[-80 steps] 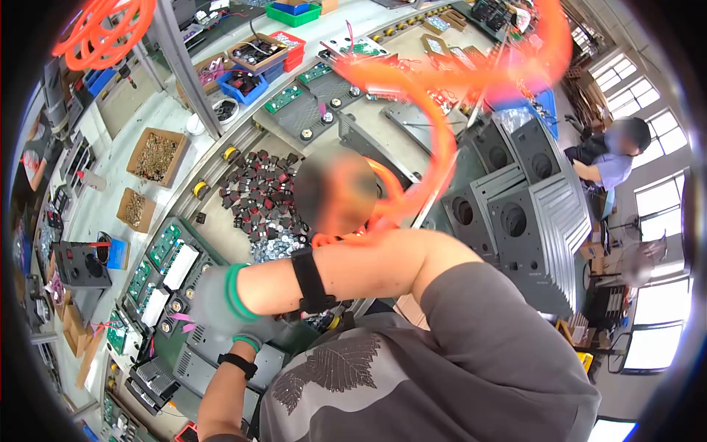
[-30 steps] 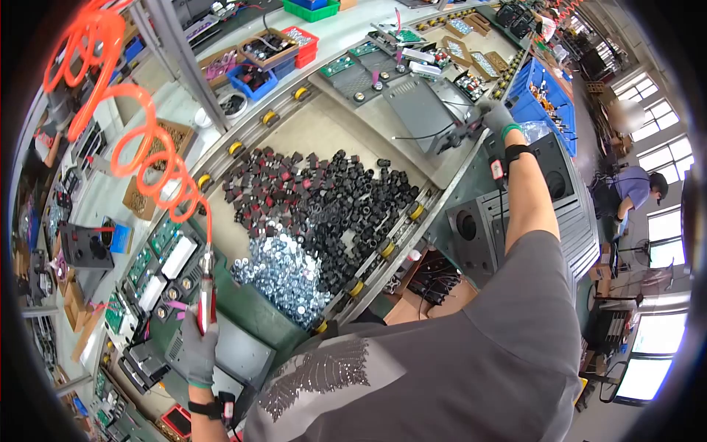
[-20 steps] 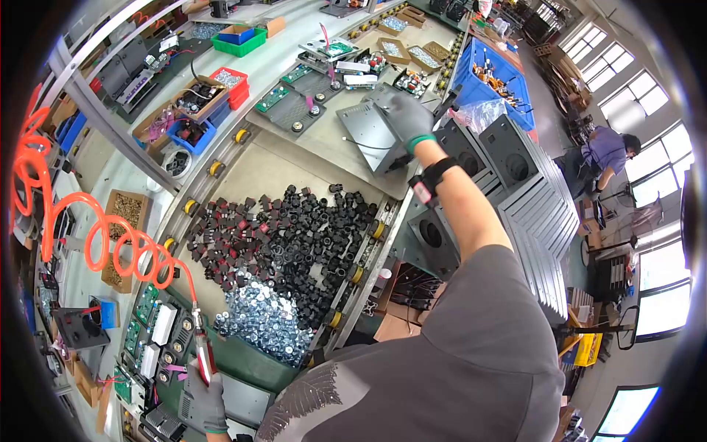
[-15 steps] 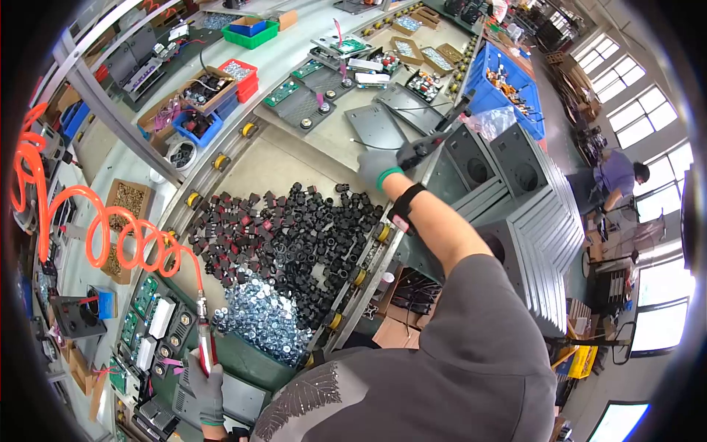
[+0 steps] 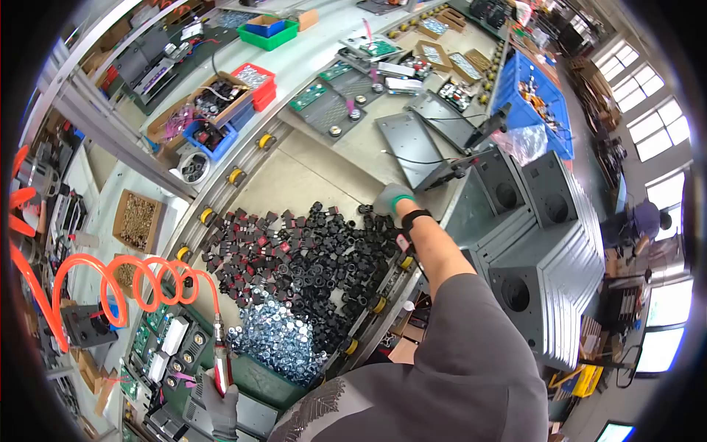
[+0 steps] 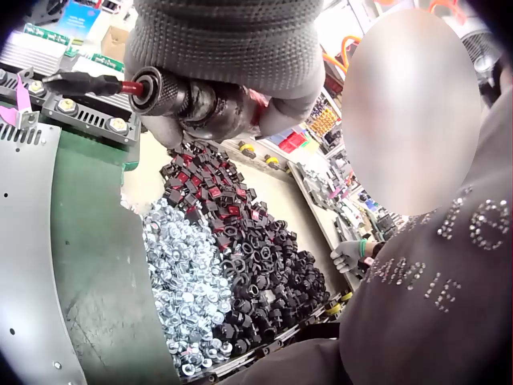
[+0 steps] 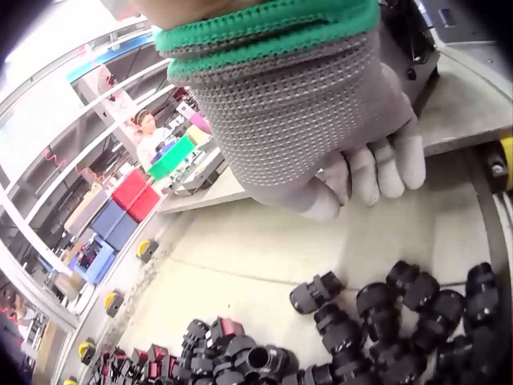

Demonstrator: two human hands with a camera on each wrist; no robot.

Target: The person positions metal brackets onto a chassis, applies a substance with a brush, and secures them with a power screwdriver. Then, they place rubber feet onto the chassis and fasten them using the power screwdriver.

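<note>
My gloved left hand [image 5: 219, 411] grips a red and silver air screwdriver [image 5: 222, 367], joined to a coiled orange hose [image 5: 158, 280]. In the left wrist view its dark bit [image 6: 80, 84] points left over a green board with round gold-centred parts. My gloved right hand [image 5: 390, 199] hovers at the far edge of a pile of black threaded cable glands [image 5: 353, 254]. In the right wrist view its fingers [image 7: 389, 168] hang loosely downward, holding nothing, above the nearest glands [image 7: 317, 293]. Beside the glands lie small red-and-black parts [image 5: 243, 247] and silver screws [image 5: 276, 339].
Grey panels [image 5: 412, 147] with a black cable lie beyond my right hand. Stacked grey metal housings [image 5: 545, 272] with round holes stand at right, near a blue bin [image 5: 541, 103]. A metal post [image 5: 125, 132] rises at left; cardboard boxes of small parts [image 5: 138, 221] stand near it.
Earlier both hands were together at lower left. My right hand later reached to the far right panels, then came back left and nearer, to the glands. My left hand keeps the screwdriver low at left.
</note>
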